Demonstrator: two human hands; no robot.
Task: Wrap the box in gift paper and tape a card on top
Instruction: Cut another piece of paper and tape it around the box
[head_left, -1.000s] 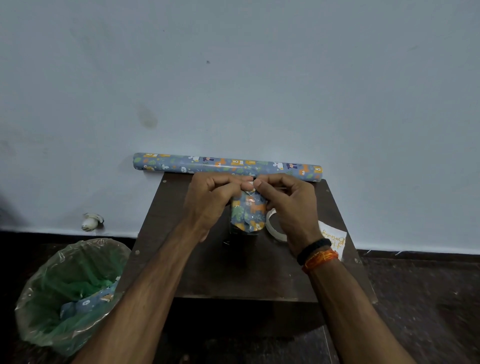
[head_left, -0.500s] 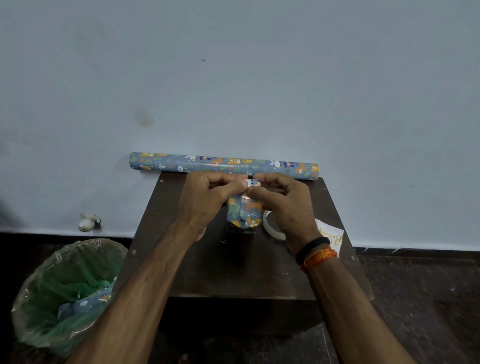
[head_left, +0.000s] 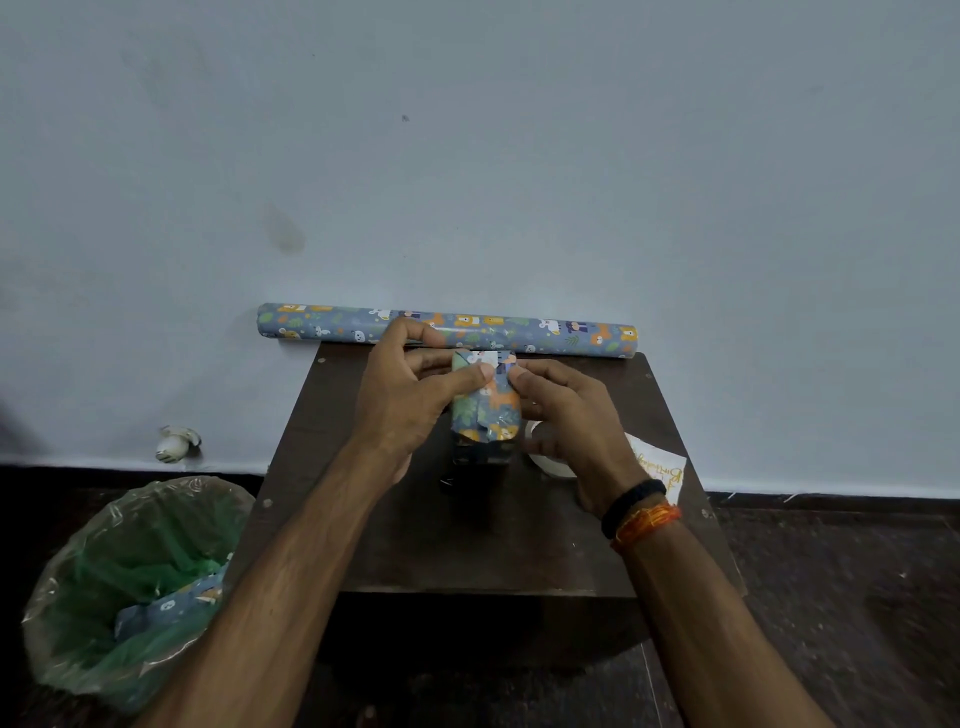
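Head view: card (head_left: 657, 467), gold script unreadable

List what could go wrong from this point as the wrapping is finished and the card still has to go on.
1. Both hands, left hand and right hand, pinch the fold atop the wrapped box; letting go for the tape roll may let the flap spring open.
2. The card overhangs the table edge beside the right wrist; a nudge could drop it.
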